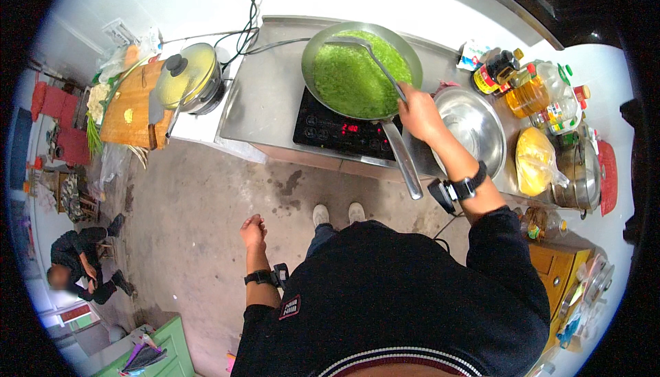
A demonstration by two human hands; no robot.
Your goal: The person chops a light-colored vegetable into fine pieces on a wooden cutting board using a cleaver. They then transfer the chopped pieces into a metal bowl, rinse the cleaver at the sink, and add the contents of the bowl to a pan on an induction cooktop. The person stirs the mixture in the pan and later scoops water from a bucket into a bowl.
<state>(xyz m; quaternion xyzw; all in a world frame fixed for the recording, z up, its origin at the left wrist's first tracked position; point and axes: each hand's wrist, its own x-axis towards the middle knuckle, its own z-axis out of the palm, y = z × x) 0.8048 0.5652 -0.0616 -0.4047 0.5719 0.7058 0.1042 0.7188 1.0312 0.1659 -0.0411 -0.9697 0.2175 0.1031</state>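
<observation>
My right hand is closed around the handle of a metal spatula, whose blade lies at the far side of a frying pan. Chopped green food in bubbling liquid fills much of the pan. The pan rests on a black induction cooker with a lit red display, and its metal handle points towards me. My left hand hangs over the floor, fingers curled, holding nothing that I can see. Beside my right forearm sits a steel bowl.
Left of the steel counter are a lidded pot and a wooden cutting board with a knife. Bottles and a yellow bag stand at the right. A person sits at the far left.
</observation>
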